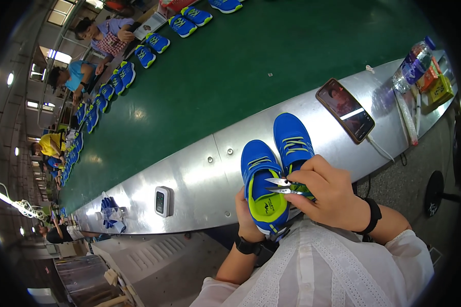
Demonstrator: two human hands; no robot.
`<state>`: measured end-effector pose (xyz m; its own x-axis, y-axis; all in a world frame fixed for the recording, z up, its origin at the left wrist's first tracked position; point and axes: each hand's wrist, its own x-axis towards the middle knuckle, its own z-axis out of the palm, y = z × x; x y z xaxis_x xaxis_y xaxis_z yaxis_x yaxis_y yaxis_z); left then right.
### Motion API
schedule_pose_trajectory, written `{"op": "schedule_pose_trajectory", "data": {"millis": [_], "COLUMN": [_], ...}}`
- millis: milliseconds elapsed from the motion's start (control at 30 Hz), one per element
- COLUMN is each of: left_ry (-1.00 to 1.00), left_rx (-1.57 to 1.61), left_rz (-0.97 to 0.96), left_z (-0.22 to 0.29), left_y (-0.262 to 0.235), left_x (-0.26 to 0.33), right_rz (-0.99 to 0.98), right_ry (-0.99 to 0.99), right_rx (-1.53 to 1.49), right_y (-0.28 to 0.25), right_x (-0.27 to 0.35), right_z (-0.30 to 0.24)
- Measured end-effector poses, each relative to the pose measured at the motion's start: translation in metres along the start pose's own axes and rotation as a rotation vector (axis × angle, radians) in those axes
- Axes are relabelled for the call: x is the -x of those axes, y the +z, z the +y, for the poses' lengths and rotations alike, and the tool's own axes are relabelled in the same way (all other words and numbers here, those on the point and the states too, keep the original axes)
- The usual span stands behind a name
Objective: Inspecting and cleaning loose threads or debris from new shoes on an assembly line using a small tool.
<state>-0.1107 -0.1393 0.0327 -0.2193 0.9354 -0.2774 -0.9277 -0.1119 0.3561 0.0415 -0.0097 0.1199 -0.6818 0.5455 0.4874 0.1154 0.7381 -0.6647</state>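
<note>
Close to my body, my left hand (248, 221) is wrapped round the heel side of a blue sneaker (260, 155) with lime-green lining and laces. The opening of this shoe faces up, showing its green insole. My right hand (330, 192) grips small metal thread snips (278, 182) whose two pointed blades are apart, over the shoe's opening. Whether the blades touch the shoe I cannot tell. A second matching sneaker (290, 129) lies just right of the first on the metal table edge, its heel partly hidden behind my right hand.
A phone (346, 110) with a cable lies at the right, before a water bottle (414, 66) and a yellow packet (440, 91). Left on the metal ledge (200, 187) sits a small white device (162, 201). Across the green belt (189, 97), co-workers sit by several blue sneakers (183, 25).
</note>
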Motion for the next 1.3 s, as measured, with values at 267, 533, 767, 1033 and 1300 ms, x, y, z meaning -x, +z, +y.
{"op": "schedule_pose_trajectory", "data": {"millis": [267, 533, 767, 1033, 1300], "left_ry": [0.090, 0.117, 0.032, 0.036, 0.083], "left_rx": [-0.076, -0.279, -0.292, -0.289, -0.329], "left_rz": [-0.015, -0.045, 0.001, -0.075, -0.082], "left_z": [0.021, 0.036, 0.033, 0.034, 0.032], "left_y": [0.006, 0.008, -0.006, -0.006, 0.008], "left_x": [0.005, 0.020, 0.023, 0.017, 0.011], "right_rz": [0.019, 0.058, 0.062, 0.044, 0.086], "right_ry": [0.040, 0.174, 0.175, 0.235, 0.207], "right_rx": [0.029, -0.004, 0.031, 0.035, 0.049], "right_y": [-0.003, -0.008, -0.001, -0.003, -0.002], "right_x": [0.010, 0.026, 0.022, 0.032, 0.032], "right_z": [0.006, 0.018, 0.020, 0.030, 0.038]}}
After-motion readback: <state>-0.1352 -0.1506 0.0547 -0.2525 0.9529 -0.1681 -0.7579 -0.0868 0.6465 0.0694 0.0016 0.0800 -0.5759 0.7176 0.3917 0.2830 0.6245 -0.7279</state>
